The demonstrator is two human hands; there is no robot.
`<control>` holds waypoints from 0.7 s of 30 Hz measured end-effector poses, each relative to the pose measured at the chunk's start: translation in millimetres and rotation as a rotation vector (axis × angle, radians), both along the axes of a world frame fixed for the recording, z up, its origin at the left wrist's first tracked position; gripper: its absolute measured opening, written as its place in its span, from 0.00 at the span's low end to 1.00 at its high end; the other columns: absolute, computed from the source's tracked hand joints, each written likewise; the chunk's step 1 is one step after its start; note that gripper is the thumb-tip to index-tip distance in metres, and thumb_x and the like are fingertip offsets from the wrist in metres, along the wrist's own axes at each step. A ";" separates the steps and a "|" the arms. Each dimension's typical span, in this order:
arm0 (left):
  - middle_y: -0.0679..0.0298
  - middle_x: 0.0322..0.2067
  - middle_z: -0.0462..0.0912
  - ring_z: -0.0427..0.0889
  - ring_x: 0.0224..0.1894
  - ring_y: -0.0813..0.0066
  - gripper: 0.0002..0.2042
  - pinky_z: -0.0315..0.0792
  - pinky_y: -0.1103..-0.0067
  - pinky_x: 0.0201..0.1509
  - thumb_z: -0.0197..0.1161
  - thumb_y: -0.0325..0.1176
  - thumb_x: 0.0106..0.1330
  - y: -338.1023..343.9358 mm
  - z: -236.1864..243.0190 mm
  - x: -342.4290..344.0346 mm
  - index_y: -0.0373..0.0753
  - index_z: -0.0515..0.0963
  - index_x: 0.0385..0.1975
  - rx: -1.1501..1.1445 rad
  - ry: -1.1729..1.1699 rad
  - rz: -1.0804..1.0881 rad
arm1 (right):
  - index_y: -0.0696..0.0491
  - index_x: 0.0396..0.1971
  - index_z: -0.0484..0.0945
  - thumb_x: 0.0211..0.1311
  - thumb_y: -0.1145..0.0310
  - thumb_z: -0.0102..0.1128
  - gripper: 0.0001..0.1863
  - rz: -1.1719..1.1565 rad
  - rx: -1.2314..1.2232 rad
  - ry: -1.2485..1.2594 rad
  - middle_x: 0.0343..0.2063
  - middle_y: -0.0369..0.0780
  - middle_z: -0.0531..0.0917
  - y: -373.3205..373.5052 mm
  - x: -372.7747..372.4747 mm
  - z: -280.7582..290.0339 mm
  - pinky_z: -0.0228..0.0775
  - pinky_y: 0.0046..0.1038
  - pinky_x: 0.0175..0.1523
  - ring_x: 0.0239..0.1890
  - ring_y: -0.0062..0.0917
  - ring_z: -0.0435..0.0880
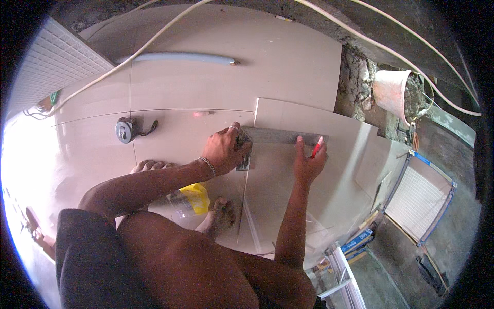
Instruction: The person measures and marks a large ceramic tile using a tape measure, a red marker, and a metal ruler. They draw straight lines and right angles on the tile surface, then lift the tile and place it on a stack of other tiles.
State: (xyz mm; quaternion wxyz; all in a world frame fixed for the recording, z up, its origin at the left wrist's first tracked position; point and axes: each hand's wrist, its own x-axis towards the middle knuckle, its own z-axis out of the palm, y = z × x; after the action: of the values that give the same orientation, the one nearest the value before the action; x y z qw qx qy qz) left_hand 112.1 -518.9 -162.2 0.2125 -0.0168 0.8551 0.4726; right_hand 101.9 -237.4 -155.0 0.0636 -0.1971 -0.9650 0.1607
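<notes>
A metal try square [272, 136] lies across a large beige tile [293, 110] that rests on the tiled floor. My left hand [224, 152], with a bracelet at the wrist, is closed around the square's thick stock by the tile's left edge. Near the blade's far right end, my right hand [310, 162] grips a red marker [317, 148] with a pale end pointing up. Its fingers lie close against the blade; whether they press on it is hard to see. Left of my hands a round grey tape measure [124, 130] with a dark strap sits on the floor.
A blue-grey tube [185, 58] and a white cable [164, 28] lie beyond. At the right, a mortar-stained bucket [391, 92] stands tipped beside rough concrete. A yellow and clear plastic bag [194, 198] is by my feet. A tile [419, 198] with taped edges leans at the right.
</notes>
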 end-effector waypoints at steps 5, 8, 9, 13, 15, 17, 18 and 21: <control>0.43 0.36 0.86 0.87 0.39 0.36 0.29 0.82 0.54 0.41 0.73 0.51 0.68 6.2 3.5 -2.4 0.33 0.70 0.54 -0.057 0.031 0.006 | 0.62 0.68 0.74 0.60 0.44 0.79 0.46 -0.082 0.071 0.083 0.58 0.57 0.81 8.7 3.0 -9.2 0.69 0.51 0.67 0.60 0.53 0.77; 0.44 0.36 0.85 0.87 0.40 0.36 0.30 0.82 0.54 0.41 0.75 0.50 0.66 8.0 1.4 -0.7 0.33 0.70 0.53 -0.066 0.045 0.039 | 0.62 0.69 0.74 0.60 0.44 0.79 0.47 -0.132 0.017 0.062 0.60 0.58 0.80 22.4 5.0 -12.2 0.68 0.50 0.68 0.62 0.52 0.76; 0.44 0.36 0.85 0.87 0.40 0.36 0.30 0.82 0.54 0.41 0.76 0.50 0.66 8.1 0.7 -0.3 0.33 0.70 0.53 -0.063 0.033 0.044 | 0.62 0.69 0.74 0.60 0.44 0.79 0.47 -0.137 0.001 0.049 0.60 0.58 0.80 27.0 5.4 -13.1 0.68 0.49 0.68 0.62 0.52 0.76; 0.45 0.39 0.86 0.87 0.42 0.38 0.28 0.82 0.53 0.44 0.74 0.46 0.67 10.3 2.2 2.0 0.36 0.67 0.55 -0.087 -0.021 0.056 | 0.63 0.66 0.77 0.59 0.44 0.80 0.45 -0.071 0.001 0.121 0.59 0.58 0.80 33.2 7.5 -18.9 0.69 0.49 0.67 0.61 0.51 0.76; 0.46 0.39 0.86 0.88 0.41 0.38 0.28 0.82 0.53 0.44 0.74 0.46 0.67 10.7 3.6 1.2 0.36 0.68 0.54 -0.088 -0.018 0.059 | 0.64 0.65 0.77 0.58 0.44 0.81 0.46 -0.086 0.007 0.110 0.58 0.57 0.81 32.8 8.3 -20.7 0.69 0.49 0.67 0.60 0.51 0.77; 0.47 0.38 0.86 0.88 0.41 0.38 0.27 0.82 0.53 0.44 0.75 0.45 0.66 11.2 5.3 0.9 0.37 0.68 0.53 -0.087 -0.019 0.066 | 0.64 0.64 0.78 0.56 0.44 0.82 0.46 -0.094 0.001 0.121 0.57 0.57 0.82 32.4 8.8 -22.0 0.69 0.49 0.67 0.59 0.51 0.78; 0.47 0.38 0.86 0.88 0.41 0.38 0.27 0.82 0.53 0.44 0.75 0.45 0.66 11.5 5.8 0.8 0.37 0.68 0.53 -0.085 -0.022 0.072 | 0.64 0.64 0.78 0.56 0.44 0.83 0.46 -0.091 -0.006 0.137 0.57 0.56 0.82 32.8 8.7 -22.7 0.69 0.49 0.66 0.58 0.51 0.78; 0.47 0.38 0.86 0.88 0.41 0.38 0.27 0.82 0.54 0.44 0.76 0.45 0.65 12.1 6.6 1.4 0.37 0.68 0.51 -0.094 -0.036 0.076 | 0.64 0.63 0.79 0.55 0.43 0.83 0.46 -0.073 0.001 0.154 0.55 0.55 0.83 35.8 7.3 -24.6 0.70 0.49 0.66 0.58 0.50 0.78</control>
State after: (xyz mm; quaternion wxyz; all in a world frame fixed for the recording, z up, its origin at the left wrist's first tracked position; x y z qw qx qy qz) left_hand 113.5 -506.7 -155.6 0.2087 -0.0679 0.8712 0.4391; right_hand 109.2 -201.6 -179.6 0.1436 -0.2194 -0.9495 0.1725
